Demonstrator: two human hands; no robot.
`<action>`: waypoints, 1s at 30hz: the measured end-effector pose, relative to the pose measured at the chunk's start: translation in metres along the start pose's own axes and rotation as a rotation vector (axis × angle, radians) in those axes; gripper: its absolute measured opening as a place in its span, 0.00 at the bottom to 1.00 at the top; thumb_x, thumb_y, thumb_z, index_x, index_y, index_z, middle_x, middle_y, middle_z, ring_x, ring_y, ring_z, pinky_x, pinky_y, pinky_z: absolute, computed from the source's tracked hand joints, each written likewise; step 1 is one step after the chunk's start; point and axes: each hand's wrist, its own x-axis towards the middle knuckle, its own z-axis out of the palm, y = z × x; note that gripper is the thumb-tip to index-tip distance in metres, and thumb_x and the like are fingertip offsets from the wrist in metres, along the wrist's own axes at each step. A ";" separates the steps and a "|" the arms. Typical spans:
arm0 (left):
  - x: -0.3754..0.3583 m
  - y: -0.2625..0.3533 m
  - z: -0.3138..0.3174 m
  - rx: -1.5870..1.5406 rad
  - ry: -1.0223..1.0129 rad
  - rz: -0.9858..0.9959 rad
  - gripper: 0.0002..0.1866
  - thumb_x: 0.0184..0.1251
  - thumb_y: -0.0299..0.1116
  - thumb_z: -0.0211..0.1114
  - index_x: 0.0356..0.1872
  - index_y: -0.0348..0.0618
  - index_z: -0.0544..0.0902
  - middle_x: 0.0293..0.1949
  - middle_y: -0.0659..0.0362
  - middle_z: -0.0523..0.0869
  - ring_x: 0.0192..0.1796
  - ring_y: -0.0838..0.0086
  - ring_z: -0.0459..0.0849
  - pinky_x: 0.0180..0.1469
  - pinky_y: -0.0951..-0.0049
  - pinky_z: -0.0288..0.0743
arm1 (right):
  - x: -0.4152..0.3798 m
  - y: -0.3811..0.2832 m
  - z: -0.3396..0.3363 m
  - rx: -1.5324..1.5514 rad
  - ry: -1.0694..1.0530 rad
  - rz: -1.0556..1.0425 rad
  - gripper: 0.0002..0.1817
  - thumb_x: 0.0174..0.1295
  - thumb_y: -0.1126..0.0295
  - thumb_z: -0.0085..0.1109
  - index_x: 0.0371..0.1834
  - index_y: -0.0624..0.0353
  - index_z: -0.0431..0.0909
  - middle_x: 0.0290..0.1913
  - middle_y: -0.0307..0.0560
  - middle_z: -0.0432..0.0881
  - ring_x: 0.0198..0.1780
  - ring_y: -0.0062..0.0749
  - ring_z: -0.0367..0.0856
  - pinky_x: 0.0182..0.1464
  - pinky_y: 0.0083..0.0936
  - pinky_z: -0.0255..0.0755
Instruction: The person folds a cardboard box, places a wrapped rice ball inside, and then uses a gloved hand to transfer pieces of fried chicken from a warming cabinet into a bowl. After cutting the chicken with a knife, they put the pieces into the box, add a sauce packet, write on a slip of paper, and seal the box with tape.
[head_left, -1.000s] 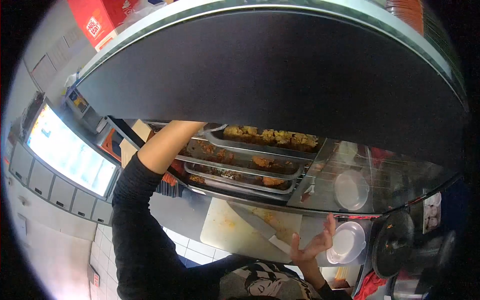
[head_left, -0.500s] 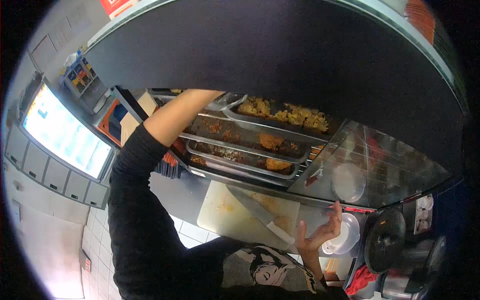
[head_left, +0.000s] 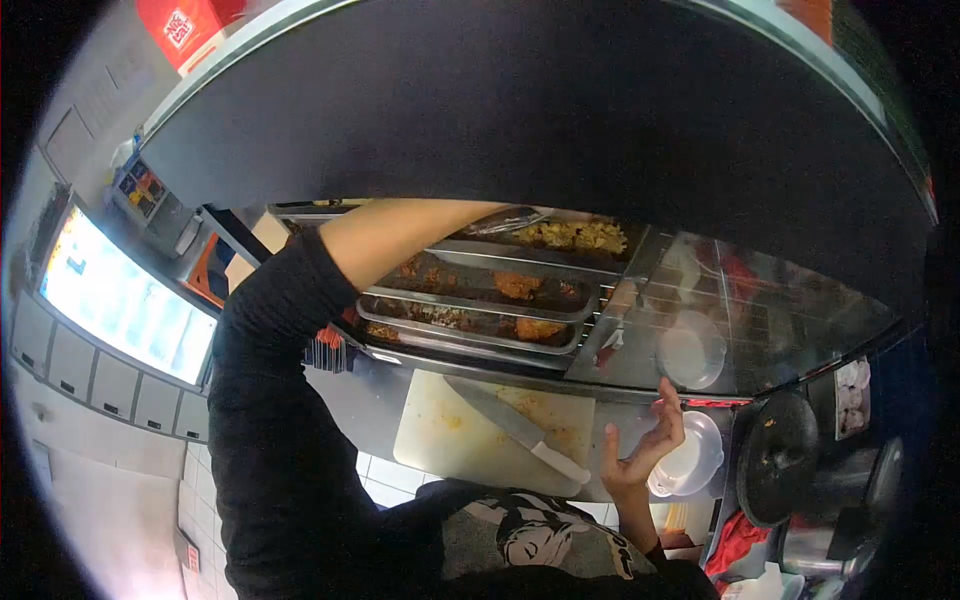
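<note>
My left forearm point(head_left: 410, 235) reaches into a display cabinet over metal trays of food. The dark top panel point(head_left: 520, 100) hides the left hand, so its fingers and anything in them cannot be seen. Beyond the forearm, yellowish chunky food point(head_left: 575, 236) fills part of the back tray. Nearer trays hold an orange-brown fried piece point(head_left: 517, 285) and another golden piece point(head_left: 540, 328), among crumbs. Fingers apart and holding nothing, my right hand point(head_left: 648, 450) is raised beside a round clear plastic bowl point(head_left: 692, 460), near the cabinet's front edge.
A white-handled knife point(head_left: 520, 428) lies across a stained cutting board point(head_left: 430, 435) between my body and the cabinet. To the right are a black lid point(head_left: 777, 460), a metal pot point(head_left: 815, 545) and a red cloth point(head_left: 740, 545). A lit fridge point(head_left: 125, 295) stands left.
My left forearm has moved rightward across the trays, covering part of the back tray. My right hand stays open near the bowl. The view has shifted slightly.
</note>
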 end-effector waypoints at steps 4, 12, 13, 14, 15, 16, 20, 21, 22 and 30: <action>0.010 0.007 0.000 0.008 -0.014 0.004 0.18 0.69 0.36 0.50 0.56 0.42 0.76 0.48 0.49 0.82 0.45 0.61 0.83 0.48 0.61 0.76 | -0.006 -0.001 0.004 0.072 -0.017 0.121 0.39 0.51 0.74 0.62 0.64 0.59 0.48 0.67 0.64 0.58 0.66 0.47 0.60 0.62 0.37 0.53; 0.007 0.006 -0.005 0.023 0.000 -0.026 0.18 0.70 0.35 0.50 0.57 0.42 0.75 0.49 0.49 0.81 0.46 0.61 0.83 0.49 0.61 0.76 | -0.006 0.000 -0.014 0.061 0.006 0.037 0.36 0.50 0.75 0.61 0.61 0.60 0.52 0.64 0.66 0.61 0.65 0.48 0.61 0.65 0.41 0.52; 0.007 0.006 -0.004 0.027 0.000 -0.035 0.18 0.70 0.35 0.50 0.57 0.42 0.75 0.49 0.49 0.81 0.46 0.61 0.83 0.49 0.61 0.76 | -0.013 0.000 -0.015 0.106 0.034 0.076 0.35 0.49 0.77 0.61 0.60 0.61 0.53 0.62 0.67 0.63 0.65 0.50 0.62 0.66 0.42 0.51; 0.006 0.007 -0.004 0.032 0.000 -0.041 0.18 0.70 0.35 0.50 0.58 0.42 0.75 0.49 0.49 0.81 0.46 0.60 0.83 0.49 0.61 0.76 | -0.021 -0.002 -0.017 0.108 0.039 0.093 0.35 0.49 0.78 0.61 0.59 0.61 0.53 0.62 0.67 0.63 0.65 0.50 0.62 0.66 0.43 0.51; 0.007 0.009 -0.005 0.036 -0.003 -0.048 0.18 0.70 0.35 0.50 0.58 0.42 0.75 0.49 0.49 0.81 0.46 0.60 0.83 0.49 0.61 0.76 | -0.026 -0.003 -0.020 0.114 0.038 0.108 0.35 0.49 0.79 0.61 0.59 0.62 0.53 0.62 0.67 0.63 0.65 0.51 0.62 0.66 0.43 0.52; 0.007 0.010 -0.005 0.038 -0.002 -0.059 0.18 0.70 0.35 0.50 0.58 0.42 0.75 0.50 0.49 0.81 0.47 0.60 0.83 0.49 0.61 0.76 | -0.030 -0.005 -0.024 0.122 0.035 0.119 0.35 0.48 0.80 0.61 0.59 0.62 0.53 0.62 0.67 0.63 0.65 0.51 0.62 0.66 0.44 0.52; 0.002 0.015 -0.004 0.051 -0.001 -0.104 0.19 0.70 0.34 0.50 0.58 0.42 0.74 0.50 0.49 0.81 0.47 0.60 0.83 0.50 0.61 0.75 | -0.046 -0.014 -0.043 0.126 0.032 0.137 0.35 0.48 0.82 0.60 0.59 0.62 0.53 0.62 0.67 0.63 0.65 0.51 0.62 0.66 0.42 0.52; 0.002 0.017 -0.004 0.053 0.004 -0.112 0.19 0.70 0.34 0.50 0.59 0.42 0.74 0.50 0.49 0.81 0.47 0.60 0.83 0.50 0.61 0.75 | -0.049 -0.016 -0.048 0.120 0.033 0.150 0.35 0.48 0.82 0.60 0.60 0.62 0.53 0.61 0.67 0.63 0.65 0.51 0.62 0.66 0.41 0.52; 0.001 0.017 -0.004 0.056 0.012 -0.121 0.19 0.70 0.34 0.50 0.59 0.41 0.74 0.51 0.49 0.81 0.48 0.60 0.83 0.50 0.61 0.75 | -0.051 -0.016 -0.053 0.115 0.034 0.161 0.35 0.47 0.82 0.60 0.60 0.62 0.53 0.61 0.67 0.63 0.65 0.50 0.62 0.66 0.41 0.52; -0.014 0.011 0.001 0.104 0.099 -0.181 0.19 0.70 0.33 0.50 0.60 0.41 0.73 0.52 0.48 0.81 0.49 0.60 0.83 0.51 0.61 0.75 | -0.076 -0.013 -0.093 0.046 0.108 0.191 0.34 0.48 0.79 0.61 0.60 0.65 0.56 0.62 0.63 0.65 0.62 0.52 0.65 0.65 0.40 0.55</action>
